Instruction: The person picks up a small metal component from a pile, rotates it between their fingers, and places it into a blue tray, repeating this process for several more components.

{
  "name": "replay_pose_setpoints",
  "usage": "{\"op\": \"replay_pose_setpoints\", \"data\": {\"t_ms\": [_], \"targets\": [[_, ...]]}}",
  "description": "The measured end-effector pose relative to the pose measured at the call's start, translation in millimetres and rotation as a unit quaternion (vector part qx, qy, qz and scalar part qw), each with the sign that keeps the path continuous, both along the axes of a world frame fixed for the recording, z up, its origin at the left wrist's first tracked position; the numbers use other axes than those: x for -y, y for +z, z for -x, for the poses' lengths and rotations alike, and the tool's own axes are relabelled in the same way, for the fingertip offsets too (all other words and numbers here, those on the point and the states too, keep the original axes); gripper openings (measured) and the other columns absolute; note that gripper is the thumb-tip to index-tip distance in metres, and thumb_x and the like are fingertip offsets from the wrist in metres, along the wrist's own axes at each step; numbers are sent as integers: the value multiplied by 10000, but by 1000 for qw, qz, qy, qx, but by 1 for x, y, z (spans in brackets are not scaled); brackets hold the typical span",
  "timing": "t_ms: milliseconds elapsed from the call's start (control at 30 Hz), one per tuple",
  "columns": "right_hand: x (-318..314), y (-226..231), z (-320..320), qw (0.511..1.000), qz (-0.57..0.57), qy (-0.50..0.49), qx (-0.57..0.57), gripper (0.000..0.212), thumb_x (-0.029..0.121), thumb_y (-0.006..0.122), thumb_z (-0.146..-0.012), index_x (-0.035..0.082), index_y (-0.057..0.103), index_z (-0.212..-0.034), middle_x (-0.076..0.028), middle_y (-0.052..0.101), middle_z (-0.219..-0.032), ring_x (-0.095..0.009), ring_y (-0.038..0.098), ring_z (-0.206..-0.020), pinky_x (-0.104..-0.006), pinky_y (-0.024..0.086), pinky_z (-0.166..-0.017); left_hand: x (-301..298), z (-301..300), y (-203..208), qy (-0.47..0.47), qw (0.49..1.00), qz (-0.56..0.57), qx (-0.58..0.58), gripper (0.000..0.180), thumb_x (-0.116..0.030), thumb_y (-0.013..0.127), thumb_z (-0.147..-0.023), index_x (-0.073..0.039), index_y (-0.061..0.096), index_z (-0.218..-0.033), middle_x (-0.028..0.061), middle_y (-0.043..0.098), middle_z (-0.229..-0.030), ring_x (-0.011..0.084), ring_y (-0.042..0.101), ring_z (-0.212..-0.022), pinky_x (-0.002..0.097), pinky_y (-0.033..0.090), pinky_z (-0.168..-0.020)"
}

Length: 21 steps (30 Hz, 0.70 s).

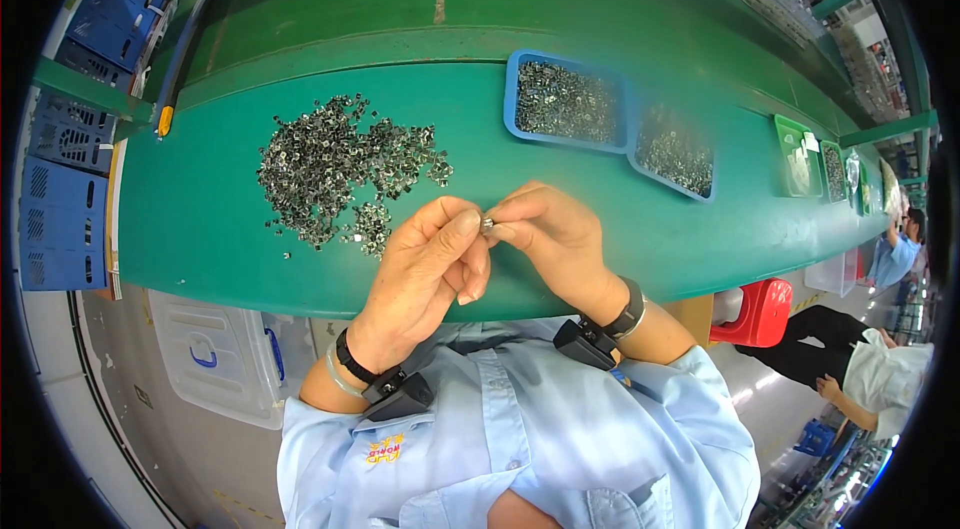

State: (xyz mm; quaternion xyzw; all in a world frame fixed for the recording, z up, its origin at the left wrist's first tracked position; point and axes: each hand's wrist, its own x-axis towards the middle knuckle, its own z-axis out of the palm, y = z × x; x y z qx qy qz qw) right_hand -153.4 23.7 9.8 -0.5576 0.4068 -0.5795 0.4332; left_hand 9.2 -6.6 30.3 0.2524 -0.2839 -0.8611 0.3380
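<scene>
Looking down past my light blue shirt (pixel 470 429), I see a black module (pixel 400 395) strapped at my left wrist and another at my right, and a clear plastic box (pixel 215 359) with blue handles on the floor to my left. A red stool (pixel 766 313) stands at the bench edge on my right.

My two hands meet just over the near edge of the green bench (pixel 200 214). The thumb and forefinger of my left hand (pixel 425 259) pinch a small metal piece (pixel 487 225), and those of my right hand (pixel 562 237) close on it from the other side; its details are too small to make out.

Just beyond my left hand, a small cluster (pixel 371 222) of similar pieces lies beside the big loose pile (pixel 320 169), my wrist and palm coming close in front of it. Farther back, right of centre, a blue tray (pixel 511 99) is full of small metal pieces; touching it, a second blue tray (pixel 674 186), partly blurred, holds more. A green tray (pixel 782 157) with pale contents sits well off to the right. Blue crates (pixel 65 219) stand past the bench's left end, and a co-worker (pixel 890 379) in dark trousers is away to the right.
</scene>
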Motion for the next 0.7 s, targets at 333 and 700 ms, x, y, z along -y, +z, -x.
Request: {"op": "replay_pose_setpoints", "data": {"t_ms": [333, 700], "targets": [[45, 12, 57, 943, -2, -212, -258, 102, 49, 609, -826, 24, 620, -925, -83, 613, -902, -175, 607, -831, -303, 490, -723, -6, -24, -19, -11, 999, -13, 44, 145, -172, 502, -941, -37, 536, -984, 26, 523, -666, 90, 481, -540, 222, 367, -462], [70, -21, 2, 860, 88, -1, -502, 145, 107, 643, -779, 62, 617, -914, -81, 565, -826, -275, 568, -801, -348, 471, -689, -6, -36, -31, -12, 997, -65, 48, 121, -144, 503, -931, -34, 541, -961, 34, 524, -648, 103, 477, -500, 238, 350, -442]]}}
